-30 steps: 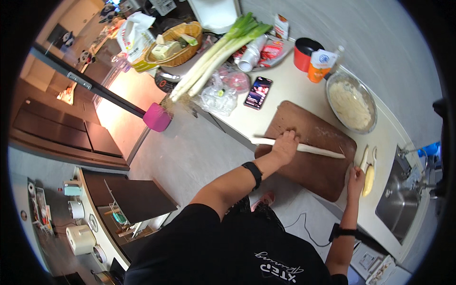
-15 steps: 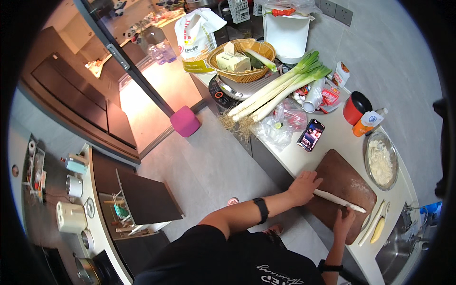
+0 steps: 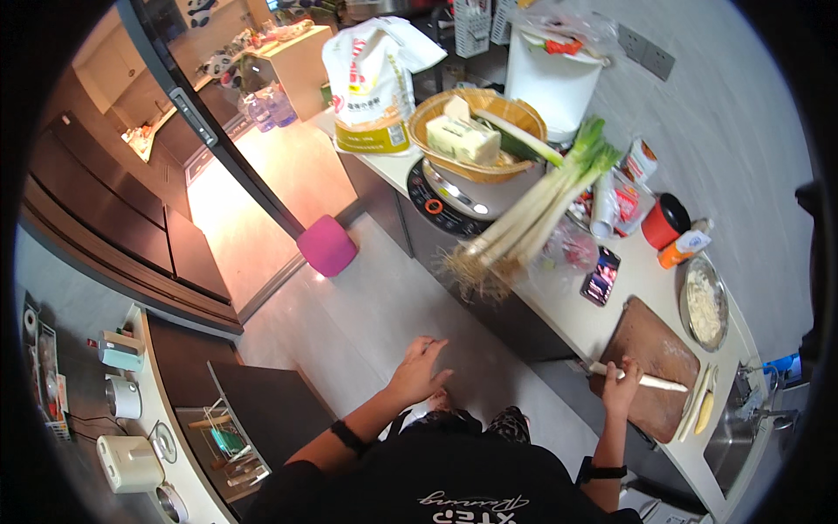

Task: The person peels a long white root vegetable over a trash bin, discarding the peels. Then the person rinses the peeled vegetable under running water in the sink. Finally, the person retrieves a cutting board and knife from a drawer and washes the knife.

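Note:
A long, slim white roll that looks like dough (image 3: pixel 662 382) lies across the brown cutting board (image 3: pixel 661 413). My right hand (image 3: pixel 621 384) is closed round it near its left part, and the thinner left end sticks out past my fingers toward the board's edge. Well away from the counter, my left hand (image 3: pixel 419 370) hangs over the floor. Its fingers are stretched, the thumb stands apart, and nothing is in it. Pale dust marks the board. Beyond it sits a glass bowl (image 3: pixel 721 327) of white floury lumps (image 3: pixel 704 302).
Right of the board lie a pale stick (image 3: pixel 694 409) and a yellow-handled utensil (image 3: pixel 704 413), beside the sink (image 3: pixel 726 454). A phone (image 3: pixel 602 276), long leeks (image 3: pixel 546 210), a red cup (image 3: pixel 666 220) and a basket (image 3: pixel 476 168) stand farther back. An open cabinet door (image 3: pixel 262 415) juts out left.
My left hand has let go of the white roll and swung left, off the board. My right hand has shifted from its right end to its left part. The view has moved.

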A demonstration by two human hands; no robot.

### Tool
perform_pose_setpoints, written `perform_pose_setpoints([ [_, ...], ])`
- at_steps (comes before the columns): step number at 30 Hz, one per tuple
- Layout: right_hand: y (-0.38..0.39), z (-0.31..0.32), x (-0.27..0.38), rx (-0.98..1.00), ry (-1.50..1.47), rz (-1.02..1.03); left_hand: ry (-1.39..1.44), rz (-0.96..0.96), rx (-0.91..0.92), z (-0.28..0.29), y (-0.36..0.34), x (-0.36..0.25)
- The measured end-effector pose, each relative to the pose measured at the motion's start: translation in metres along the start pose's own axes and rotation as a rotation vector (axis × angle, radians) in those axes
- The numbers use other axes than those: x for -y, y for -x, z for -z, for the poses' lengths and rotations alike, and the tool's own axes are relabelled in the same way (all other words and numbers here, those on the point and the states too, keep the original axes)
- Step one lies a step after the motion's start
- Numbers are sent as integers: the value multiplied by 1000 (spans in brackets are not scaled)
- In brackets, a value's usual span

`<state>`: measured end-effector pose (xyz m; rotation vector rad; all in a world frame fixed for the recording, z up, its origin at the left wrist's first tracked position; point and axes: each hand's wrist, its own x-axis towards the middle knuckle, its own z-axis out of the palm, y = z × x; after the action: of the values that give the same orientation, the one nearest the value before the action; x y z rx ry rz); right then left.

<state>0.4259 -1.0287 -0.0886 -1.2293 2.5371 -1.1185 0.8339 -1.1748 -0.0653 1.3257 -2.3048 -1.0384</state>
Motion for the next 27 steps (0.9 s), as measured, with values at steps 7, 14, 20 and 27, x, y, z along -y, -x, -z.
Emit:
perform_pose_setpoints([
  [7, 7, -86, 183, 279, -171, 349, -16, 162, -233, 64, 7, 61],
  [14, 10, -149, 310, 613, -386, 508, 1, 58, -420, 125, -39, 102],
  [20, -19, -214, 381, 844, -597, 531, -28, 18, -503, 198, -108, 147],
  [27, -67, -283, 455, 884, -702, 488, -41, 114, -447, 287, -164, 203],
])
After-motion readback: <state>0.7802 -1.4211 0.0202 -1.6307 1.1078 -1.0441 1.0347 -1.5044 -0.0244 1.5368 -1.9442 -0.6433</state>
